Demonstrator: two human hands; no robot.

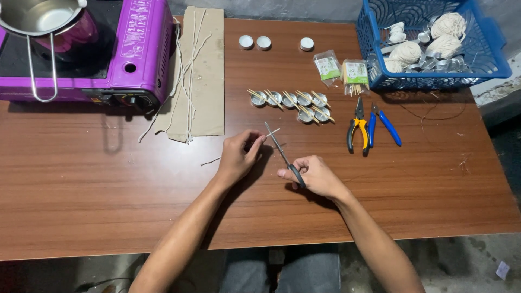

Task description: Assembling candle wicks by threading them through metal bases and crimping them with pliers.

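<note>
Over the middle of the brown table (108,184), the right hand (315,176) grips the dark handles of a pair of scissors (283,154), whose blades point up and away toward the left hand (239,157). That left hand pinches a short pale piece of string (273,131) right at the blade tips. Beyond them sit a cluster of small metal cups (290,101) with sticks laid across, two pliers (369,126) to the right, and a blue basket (488,59) at the far corner.
</note>
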